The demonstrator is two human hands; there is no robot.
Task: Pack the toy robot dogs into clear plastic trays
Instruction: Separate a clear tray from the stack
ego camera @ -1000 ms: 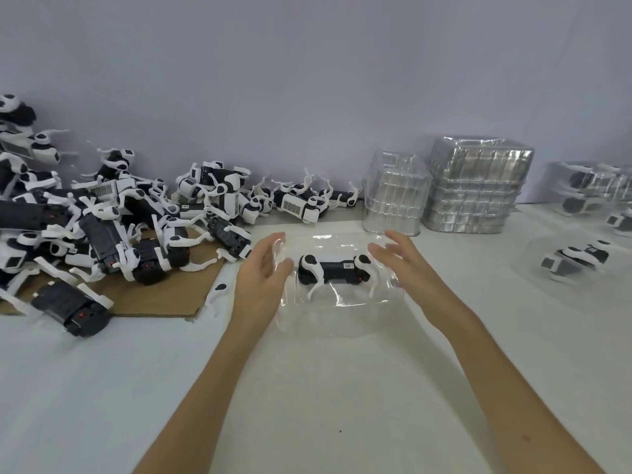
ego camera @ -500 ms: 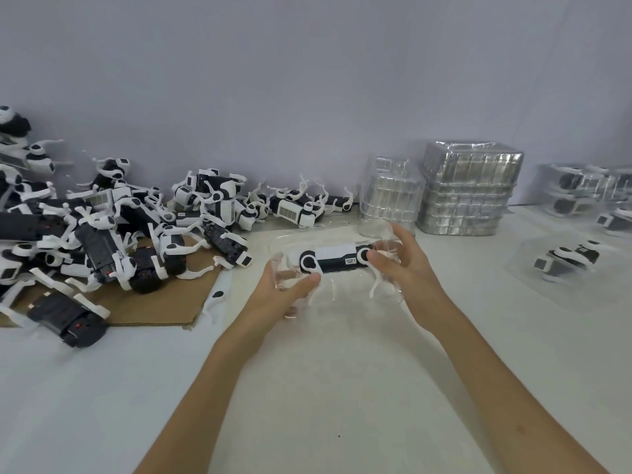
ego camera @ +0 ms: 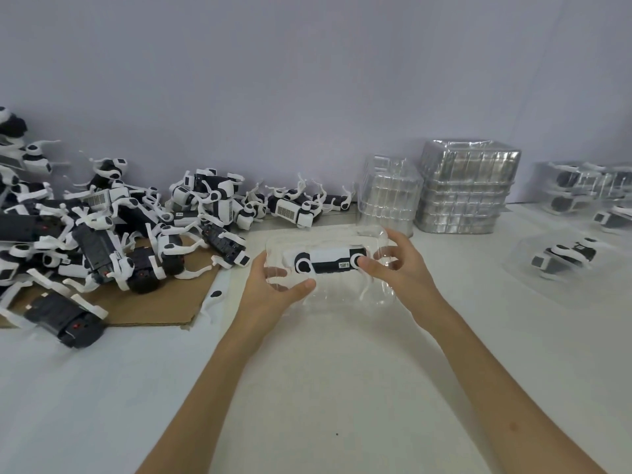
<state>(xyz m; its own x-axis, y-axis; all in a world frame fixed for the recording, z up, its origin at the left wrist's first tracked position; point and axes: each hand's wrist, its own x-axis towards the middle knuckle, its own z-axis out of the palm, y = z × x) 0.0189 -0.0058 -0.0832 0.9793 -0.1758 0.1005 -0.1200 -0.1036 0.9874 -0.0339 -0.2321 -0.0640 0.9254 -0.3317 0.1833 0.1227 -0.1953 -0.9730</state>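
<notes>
Now one dog (ego camera: 330, 262) lies lengthwise inside a clear tray (ego camera: 345, 295), with its white legs pointing toward the near side. The left hand (ego camera: 270, 289) grips the tray's left end, thumb on the near face and fingers curled behind the plastic. The right hand (ego camera: 400, 265) grips the right end, thumb by the dog's round joint. I cannot tell whether the tray touches the table (ego camera: 342, 388). This unit looks seated and nearly done. A few packed trays (ego camera: 564, 260) sit well apart at right, so some work is finished. Far more is left: a big pile (ego camera: 102, 230) of loose dogs sprawls over cardboard (ego camera: 154, 309) at left, and stacks (ego camera: 468, 189) of empty trays wait by the wall
</notes>
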